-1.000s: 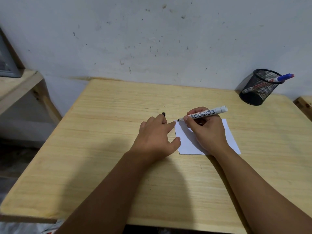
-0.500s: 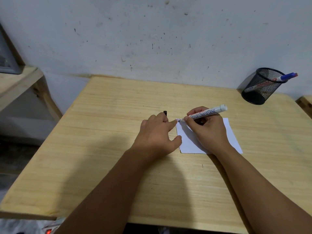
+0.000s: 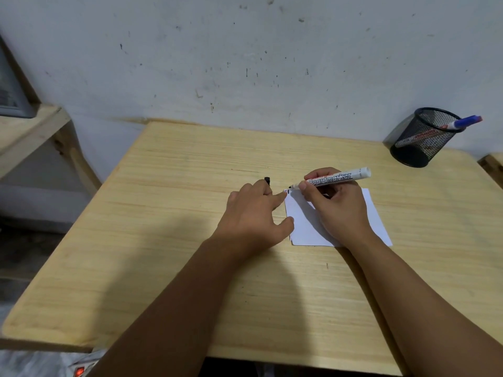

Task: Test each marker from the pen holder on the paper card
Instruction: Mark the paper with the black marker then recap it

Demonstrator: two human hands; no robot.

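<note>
Now right hand (image 3: 340,210) grip clamped on white board marker (image 3: 336,179), tip at paper card (image 3: 304,227) far-left corner. Left hand (image 3: 253,216) pins card edge, black cap (image 3: 267,180) tucked in fingers. Mesh pen holder (image 3: 424,137) far right on surface (image 3: 190,240), blue-capped marker (image 3: 462,123) inside.

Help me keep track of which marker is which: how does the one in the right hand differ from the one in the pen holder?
The marker in the right hand is uncapped, tip at the paper card's corner; the marker in the pen holder wears a blue cap. The held one lies nearly flat in the right hand; the other leans out of the mesh pen holder, untouched. Both have white barrels.
</note>
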